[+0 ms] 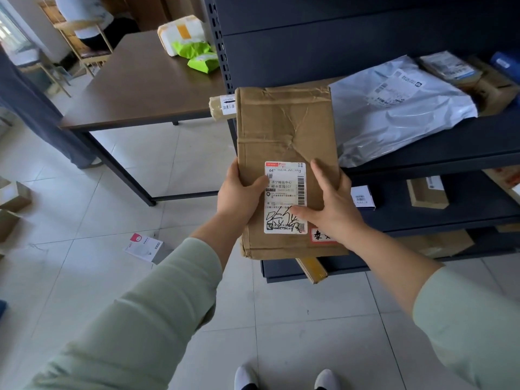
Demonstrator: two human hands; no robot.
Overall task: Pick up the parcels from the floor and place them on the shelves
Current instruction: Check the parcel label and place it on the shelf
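The cardboard parcel (287,153) is plain brown with creased tape, its white label (284,197) printed with black barcodes and scrawled black handwriting — a red-bordered sticker (320,235) sits beside it. Sleeves (157,313) are pale green, the shelves (439,144) dark navy, a mailer bag (394,116) silvery grey, the floor tiles (84,198) off-white — two packets (197,54) bright lime.

Two hands, left hand (239,192) and right hand (333,205), grip one cardboard parcel (287,130). Upper right: one grey poly mailer (394,114) on the shelf unit (450,147). Upper left: two green packets (197,54) on one table (135,88). Lower left: one white box (143,247) (floor level).
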